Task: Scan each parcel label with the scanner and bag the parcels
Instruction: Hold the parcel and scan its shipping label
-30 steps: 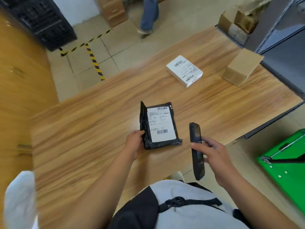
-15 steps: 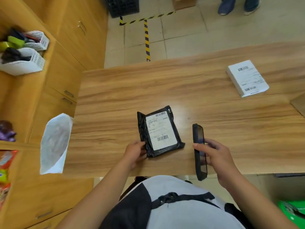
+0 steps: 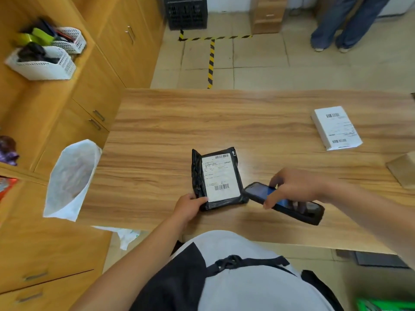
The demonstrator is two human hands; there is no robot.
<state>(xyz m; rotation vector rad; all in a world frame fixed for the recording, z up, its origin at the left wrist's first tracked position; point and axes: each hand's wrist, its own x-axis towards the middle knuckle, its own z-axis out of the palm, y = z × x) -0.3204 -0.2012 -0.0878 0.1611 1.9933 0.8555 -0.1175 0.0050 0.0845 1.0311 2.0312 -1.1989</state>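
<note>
A long wood-grain table (image 3: 157, 135) is seen from its near edge, with the grain running left to right. A black poly-mailer parcel (image 3: 198, 176) is laid on it near the front edge. Its white shipping label (image 3: 221, 178) is turned upward, and barcodes are printed at the label's far and near ends. Well apart from it, toward the far right, a flat white box (image 3: 336, 129) is laid label-up. A brown cardboard box (image 3: 403, 169) is set at the right edge and is cut off by the frame. A black handheld scanner (image 3: 312, 213) is seen just right of the parcel. Whether it rests on the wood cannot be told.
</note>
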